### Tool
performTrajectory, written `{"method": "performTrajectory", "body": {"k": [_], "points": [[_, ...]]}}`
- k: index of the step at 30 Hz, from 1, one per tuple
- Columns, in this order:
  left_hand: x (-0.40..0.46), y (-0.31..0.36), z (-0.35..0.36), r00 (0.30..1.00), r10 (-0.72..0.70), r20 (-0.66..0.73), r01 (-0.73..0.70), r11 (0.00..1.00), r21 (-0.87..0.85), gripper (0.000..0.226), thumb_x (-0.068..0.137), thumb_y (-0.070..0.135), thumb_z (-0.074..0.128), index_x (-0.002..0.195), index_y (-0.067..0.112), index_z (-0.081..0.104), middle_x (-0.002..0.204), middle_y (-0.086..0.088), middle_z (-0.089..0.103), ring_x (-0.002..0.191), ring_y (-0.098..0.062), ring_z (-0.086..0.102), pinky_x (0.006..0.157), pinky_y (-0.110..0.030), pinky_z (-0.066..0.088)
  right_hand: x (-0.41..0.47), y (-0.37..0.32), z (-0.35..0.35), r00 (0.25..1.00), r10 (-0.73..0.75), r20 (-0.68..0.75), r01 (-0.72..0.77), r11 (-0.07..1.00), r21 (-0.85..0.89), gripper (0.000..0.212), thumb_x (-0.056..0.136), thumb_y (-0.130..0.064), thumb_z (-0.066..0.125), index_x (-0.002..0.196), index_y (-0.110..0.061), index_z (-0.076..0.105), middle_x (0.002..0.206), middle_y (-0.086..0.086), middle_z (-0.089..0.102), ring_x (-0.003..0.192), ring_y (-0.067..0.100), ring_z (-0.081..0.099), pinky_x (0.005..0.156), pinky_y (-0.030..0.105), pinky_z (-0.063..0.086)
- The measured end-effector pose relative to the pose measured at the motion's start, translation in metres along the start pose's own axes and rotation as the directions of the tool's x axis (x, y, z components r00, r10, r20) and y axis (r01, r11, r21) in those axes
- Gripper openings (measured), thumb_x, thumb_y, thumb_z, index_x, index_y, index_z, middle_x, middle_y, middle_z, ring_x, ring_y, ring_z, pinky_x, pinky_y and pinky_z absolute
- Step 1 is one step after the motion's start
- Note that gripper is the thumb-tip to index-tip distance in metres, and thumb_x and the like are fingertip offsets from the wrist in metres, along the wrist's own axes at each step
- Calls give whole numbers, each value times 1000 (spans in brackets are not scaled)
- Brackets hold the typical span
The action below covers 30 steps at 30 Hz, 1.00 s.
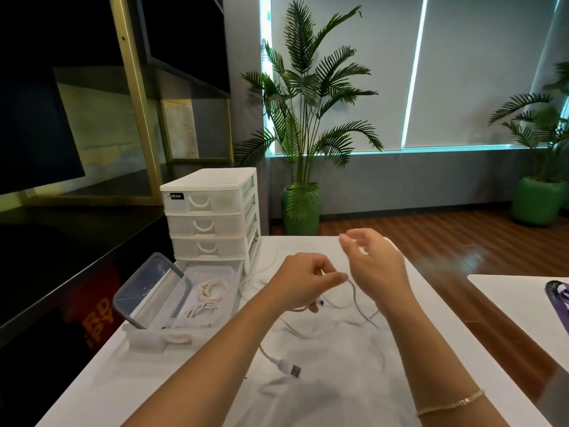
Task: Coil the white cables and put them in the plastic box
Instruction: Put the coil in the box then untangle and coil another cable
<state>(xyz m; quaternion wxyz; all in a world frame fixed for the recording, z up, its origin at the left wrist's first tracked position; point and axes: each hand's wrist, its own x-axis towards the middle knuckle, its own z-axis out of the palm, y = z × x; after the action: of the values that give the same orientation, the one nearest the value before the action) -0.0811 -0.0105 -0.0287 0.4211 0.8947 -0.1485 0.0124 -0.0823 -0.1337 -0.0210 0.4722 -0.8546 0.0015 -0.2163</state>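
White cable [354, 291] mid-coil: left hand [303, 283] pinches it, right hand [374, 260] blurred, grip unclear; next loop, then box [212, 298] at left.

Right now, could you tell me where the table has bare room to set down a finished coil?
Bare cloth lies near the table's front edge, between the forearms, below the USB plug. The far right corner behind the right hand also looks free. Crowded: loose cable under both hands, and the left hand beside the open drawer.
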Motion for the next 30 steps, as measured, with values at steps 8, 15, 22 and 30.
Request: {"method": "performTrajectory", "body": {"k": [8,15,22,30], "points": [[-1,-2,4,996,80,-38,-75,992,101,29,85,34,63,107,15,58,67,9,50,54,-9,53,48,-15,46,-16,-2,4,899,237,369,-318,932,174,44,91,-53,42,84,-17,67,61,-3,52,51,10,38,46,21,30],[-6,-8,-8,993,28,116,-61,956,286,26,90,37,56,103,16,62,78,9,52,70,-8,45,57,-15,32,-15,1,-15,923,156,351,-251,937,242,14,78,-25,72,84,-12,73,90,1,69,41,0,46,35,8,30],[-14,-41,-37,995,-93,31,97,980,-172,22,92,33,53,79,20,65,56,8,43,53,-11,43,57,-24,46,-1,18,-36,960,215,179,-269,887,376,12,74,-20,75,76,-9,72,86,3,69,29,-3,44,43,16,34],[-16,-39,-36,988,-142,62,155,929,-336,23,93,30,53,79,15,64,52,4,31,45,-10,26,43,-21,27,2,27,-35,925,212,315,-181,976,-125,15,84,-15,65,97,-13,70,104,2,67,82,12,59,69,23,46]]}}
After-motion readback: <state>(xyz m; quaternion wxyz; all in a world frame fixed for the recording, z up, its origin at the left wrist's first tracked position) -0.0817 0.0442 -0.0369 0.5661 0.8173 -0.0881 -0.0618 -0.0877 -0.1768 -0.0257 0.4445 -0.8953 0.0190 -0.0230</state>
